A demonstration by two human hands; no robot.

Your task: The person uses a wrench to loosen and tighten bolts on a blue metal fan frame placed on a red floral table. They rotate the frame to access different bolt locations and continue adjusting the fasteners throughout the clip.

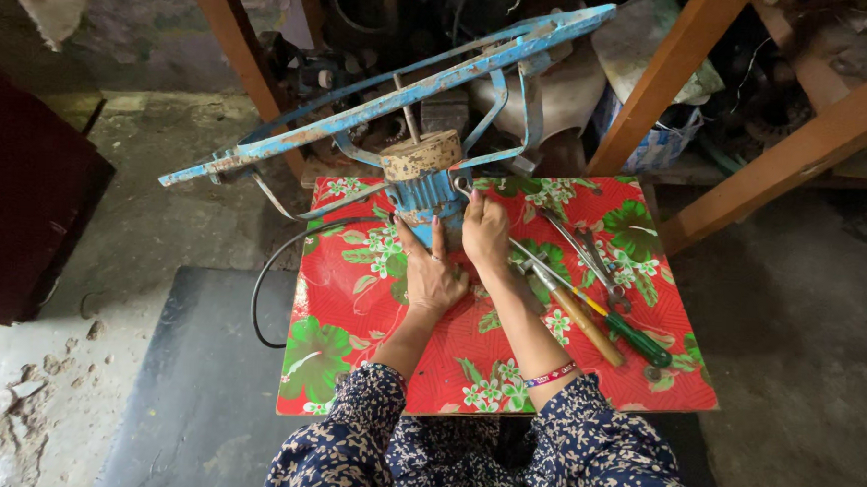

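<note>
In the head view, a blue motor housing [424, 190] with a round tan cap is seen standing at the far edge of the surface [352, 365], which is covered in a red cloth with green and white flowers. A long blue metal frame [391, 98], chipped and rusty, is carried across the top of the housing and reaches well beyond the surface to the left. The left hand [432, 272] is laid flat and released on the surface, its fingertips touching the foot of the housing. The right hand [485, 231] is pressed against the housing's right side, just beside a small metal spanner end [461, 185]; whether that tool is gripped or only touched cannot be told. A black cable [269, 286] is seen looping from the housing over the left edge. Toward the right edge, a wooden-handled tool [584, 326], a green-handled screwdriver [637, 335] and a pair of metal pliers [591, 259] are laid close together, untouched.

The step in hand is judged to be the steadying of the housing while a fastening on its right side is worked. The next move is judged to call for a firm brace from the left hand and a small, controlled turn from the right.
</note>
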